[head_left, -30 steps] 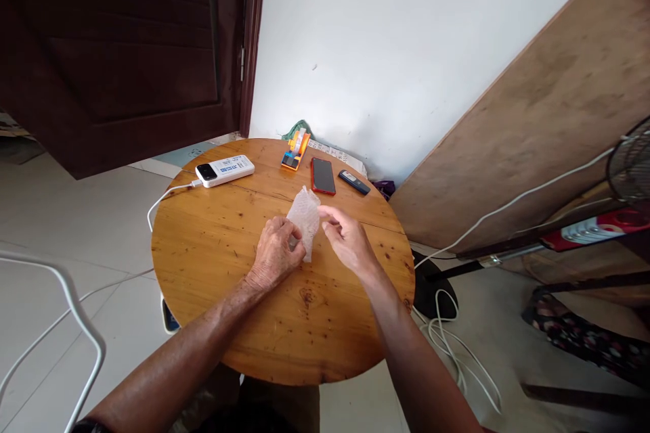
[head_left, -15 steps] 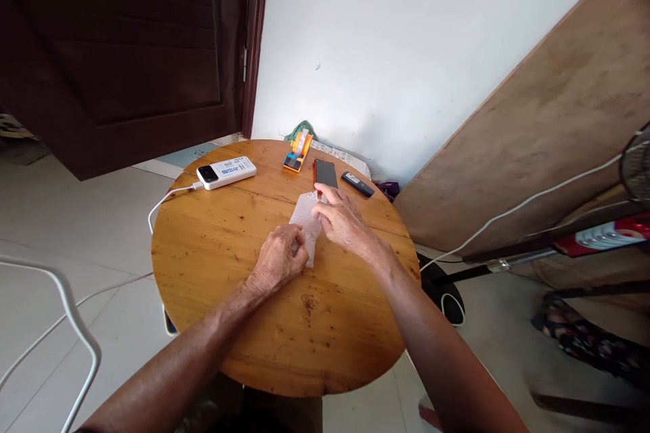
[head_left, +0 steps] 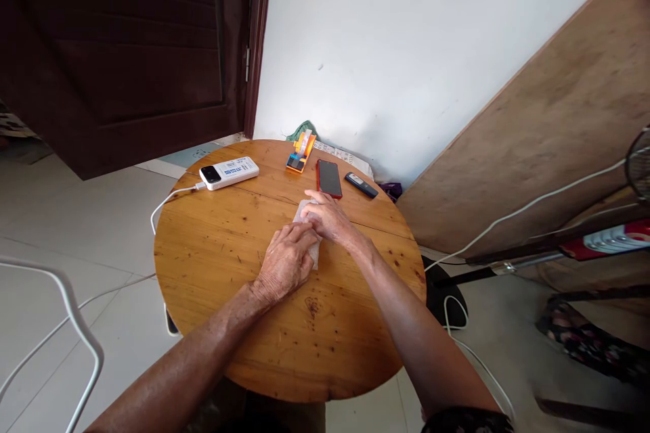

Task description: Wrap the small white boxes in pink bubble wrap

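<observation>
A small piece of bubble wrap (head_left: 315, 258) lies near the middle of the round wooden table (head_left: 203, 264), mostly covered by my hands. My left hand (head_left: 288, 258) is closed on its left and near side, fingers bent together and knuckles up. Over its far right part, my right hand (head_left: 328, 218) curls inward with the thumb side low, gripping the wrap; its index finger reaches out above. The two hands meet at the fingertips. Whether anything lies inside the wrap is hidden.
Behind the hands are a red-edged phone (head_left: 329, 178), a dark handheld device (head_left: 361, 185) and an orange tape dispenser (head_left: 301, 151). A white power bank (head_left: 229, 172) with a cable sits at left. A wall, a dark door (head_left: 152, 47) and a leaning board (head_left: 533, 115) stand behind.
My right hand has moved left and nearer, folding the wrap's right side over towards my left hand. The left hand has flattened onto the wrap, and less of it shows.
</observation>
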